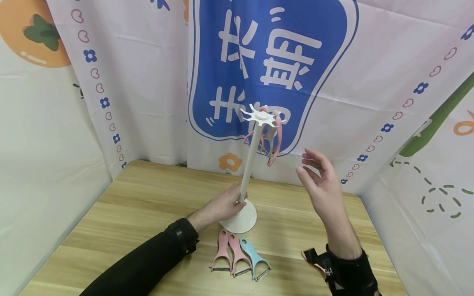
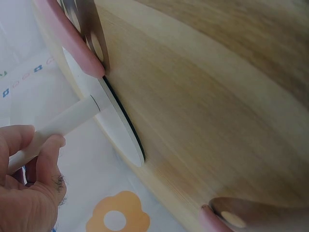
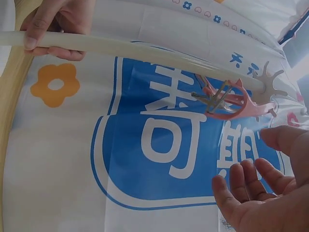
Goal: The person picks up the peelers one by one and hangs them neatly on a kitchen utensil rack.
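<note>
My left hand (image 1: 225, 204) grips the lower part of a white stand's pole (image 1: 250, 160), just above its round base (image 1: 240, 222). In the left wrist view, thumb and fingers wrap round the pole (image 2: 72, 118). At the top is a ring of white hooks (image 1: 261, 117), with pink peelers (image 1: 278, 137) hanging on its right side. My right hand (image 1: 326, 191) is raised to the right of those peelers, apart from them, with fingers loosely bent and holding nothing. In the right wrist view, the hanging peelers (image 3: 231, 104) lie beyond the fingertips.
In front of the base, two pink peelers (image 1: 223, 248) and a blue peeler (image 1: 254, 258) lie side by side on the wooden table (image 1: 166, 185). Another pink thing (image 1: 321, 269) lies mostly hidden under my right wrist. Printed cloth (image 1: 159, 102) encloses the back and sides.
</note>
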Demonstrator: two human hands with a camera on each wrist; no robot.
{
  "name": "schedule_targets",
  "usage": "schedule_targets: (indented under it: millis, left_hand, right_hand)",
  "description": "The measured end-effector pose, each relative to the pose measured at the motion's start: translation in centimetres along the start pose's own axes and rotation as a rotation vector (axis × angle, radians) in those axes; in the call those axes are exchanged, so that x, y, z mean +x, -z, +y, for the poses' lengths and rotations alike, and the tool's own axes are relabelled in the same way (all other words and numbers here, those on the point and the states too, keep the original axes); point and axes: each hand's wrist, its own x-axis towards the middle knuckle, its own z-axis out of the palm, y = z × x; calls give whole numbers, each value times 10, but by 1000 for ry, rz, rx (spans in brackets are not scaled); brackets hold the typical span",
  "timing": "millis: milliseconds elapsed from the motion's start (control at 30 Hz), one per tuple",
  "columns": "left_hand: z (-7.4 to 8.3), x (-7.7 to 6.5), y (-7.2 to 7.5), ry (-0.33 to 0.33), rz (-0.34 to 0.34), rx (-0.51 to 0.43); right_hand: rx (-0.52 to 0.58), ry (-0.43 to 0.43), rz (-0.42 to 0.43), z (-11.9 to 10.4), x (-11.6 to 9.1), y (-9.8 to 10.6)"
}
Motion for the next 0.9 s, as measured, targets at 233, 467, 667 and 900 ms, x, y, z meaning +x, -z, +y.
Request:
schedule_targets:
  millis: [233,467,667,900]
  left_hand:
    - [0,0,1,-2,-1,-12]
    - [0,0,0,5,-6,-5]
    - [1,0,1,1,-4,-7]
    - [1,0,1,-4,-3,-9]
  right_hand:
    - [-32,-21,-14,11,-10,7]
    - [-130,-18,-88,21,-23,15]
    - [-237,-52,-159,29,-38,22]
    - [-355,-73,-233,40,-50,29]
